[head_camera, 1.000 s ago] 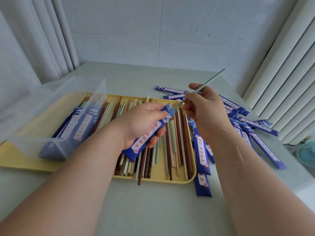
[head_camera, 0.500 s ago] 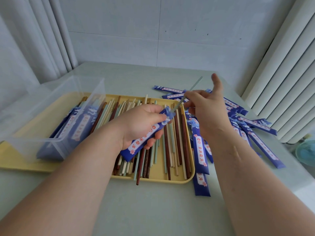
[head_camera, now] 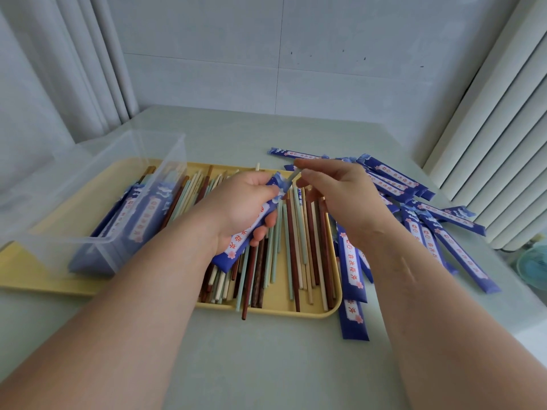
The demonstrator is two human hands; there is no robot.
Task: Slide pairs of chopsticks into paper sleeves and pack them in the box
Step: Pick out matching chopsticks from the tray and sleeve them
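Your left hand [head_camera: 242,208] was curled round the blue paper sleeve [head_camera: 236,247] above the yellow tray [head_camera: 296,313]. Your right hand [head_camera: 340,196] pinched the pale green chopstick end [head_camera: 294,175] at its mouth. The push needed to follow the sleeve's line, so the paper wouldn't buckle, before packing into the clear box [head_camera: 97,241].

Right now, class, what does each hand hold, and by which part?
The left hand grips a blue paper sleeve around its upper half. The right hand pinches the exposed end of a pale chopstick sticking out of the sleeve's mouth.
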